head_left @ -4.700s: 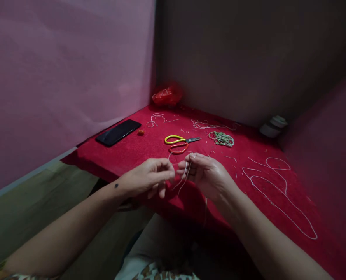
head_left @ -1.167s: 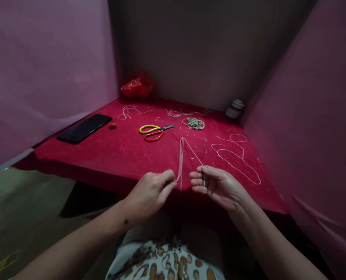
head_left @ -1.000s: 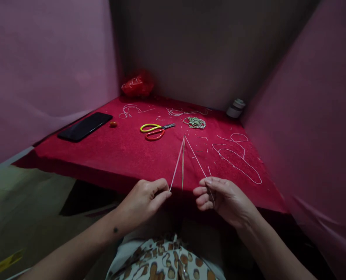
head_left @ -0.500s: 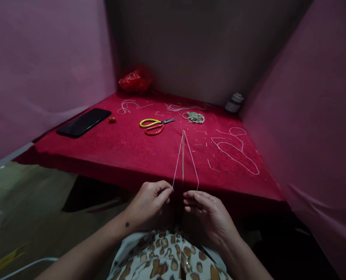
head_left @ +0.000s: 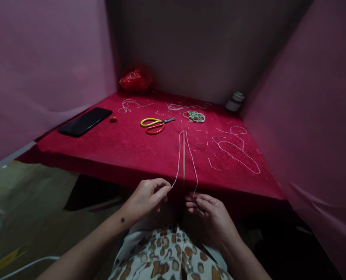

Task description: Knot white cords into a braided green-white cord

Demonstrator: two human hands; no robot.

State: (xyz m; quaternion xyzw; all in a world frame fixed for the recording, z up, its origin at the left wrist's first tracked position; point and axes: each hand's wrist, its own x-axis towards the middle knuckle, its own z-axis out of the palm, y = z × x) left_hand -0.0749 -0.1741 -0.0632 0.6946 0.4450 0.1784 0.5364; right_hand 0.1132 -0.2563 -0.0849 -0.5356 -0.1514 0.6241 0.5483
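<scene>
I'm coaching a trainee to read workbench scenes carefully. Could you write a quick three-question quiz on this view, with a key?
1. True or false: in the picture, the scissors lie between the phone and the green cord bundle.

2. What is pinched in the fingers of the left hand?
A) the phone
B) white thread
C) the scissors

3. Where on the table does the red plastic bag sit, seen from the person's place?

Key:
1. True
2. B
3. At the far left corner
</scene>
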